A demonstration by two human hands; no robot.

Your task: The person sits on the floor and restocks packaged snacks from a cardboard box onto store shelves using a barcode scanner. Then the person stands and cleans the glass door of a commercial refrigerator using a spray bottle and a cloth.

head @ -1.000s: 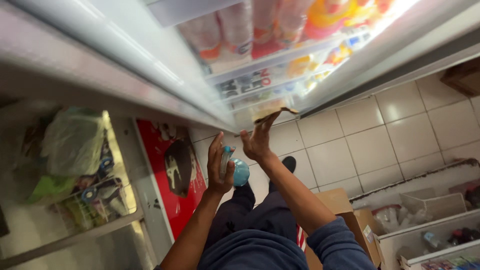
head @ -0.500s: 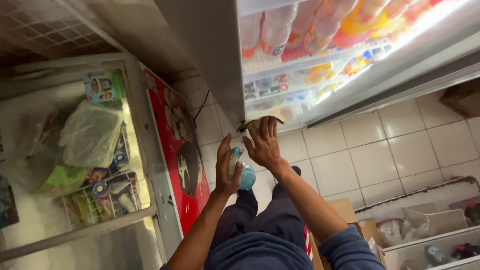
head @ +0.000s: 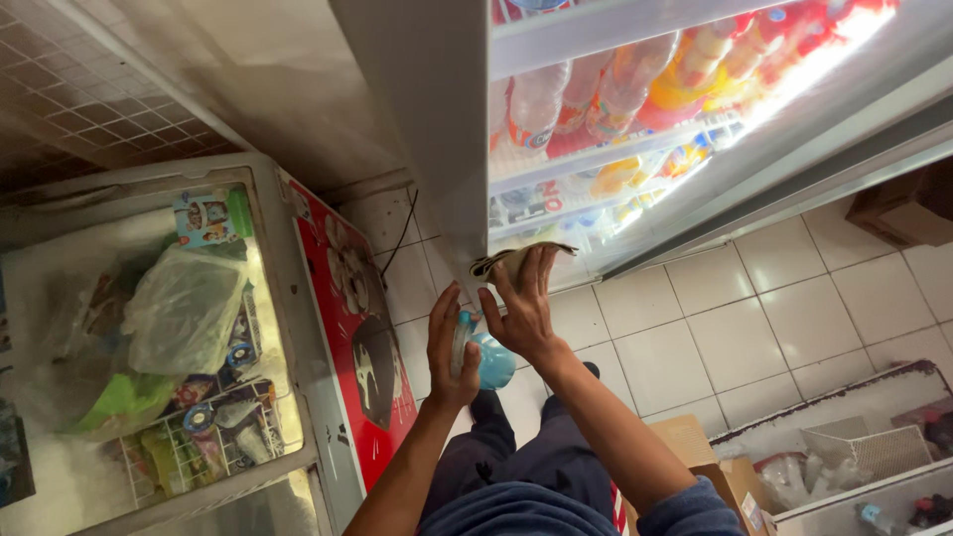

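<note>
Against the lower edge of the glass-door drinks cooler (head: pixel 635 149), the right hand (head: pixel 523 308) presses a folded cloth (head: pixel 521 258) with fingers extended and close together, while the left hand (head: pixel 449 347) (just below the cooler's corner) wraps a blue spray bottle (head: pixel 488 359), fingers curled around it.

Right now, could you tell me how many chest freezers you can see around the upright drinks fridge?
2: one red-sided chest freezer at the left, beside the left hand, and one white chest freezer at the lower right, only partly in frame. Others may lie outside the view.
</note>
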